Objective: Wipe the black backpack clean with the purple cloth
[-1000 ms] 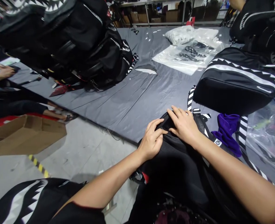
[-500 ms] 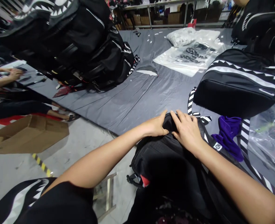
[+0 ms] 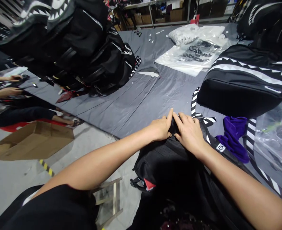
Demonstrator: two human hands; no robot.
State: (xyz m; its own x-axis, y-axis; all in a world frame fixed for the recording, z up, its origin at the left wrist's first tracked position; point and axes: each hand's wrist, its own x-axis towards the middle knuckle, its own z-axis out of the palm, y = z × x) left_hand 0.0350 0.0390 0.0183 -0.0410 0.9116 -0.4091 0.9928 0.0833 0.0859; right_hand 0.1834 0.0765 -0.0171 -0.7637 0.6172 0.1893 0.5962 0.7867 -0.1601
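A black backpack lies in front of me at the table's near edge, with a buckle strap and a small red tag at its lower left. My left hand pinches the far edge of its fabric between thumb and fingers. Close beside it, my right hand grips the same edge, fingers over the top and thumb on the near side. What lies under the fingers is partly hidden. Right of the backpack are a black-and-white striped strap and a crumpled purple cloth.
Another black backpack with a white tooth pattern lies at right. A tall pile of black backpacks stands at left on the grey-covered table. Clear plastic bags lie behind. A cardboard box and wooden stool are on the floor; a co-worker's hands show far left.
Both hands keep hold of the backpack's edge; the left fingers have drawn closer to the right ones. The view has shifted slightly, and the co-worker's hands at far left have moved.
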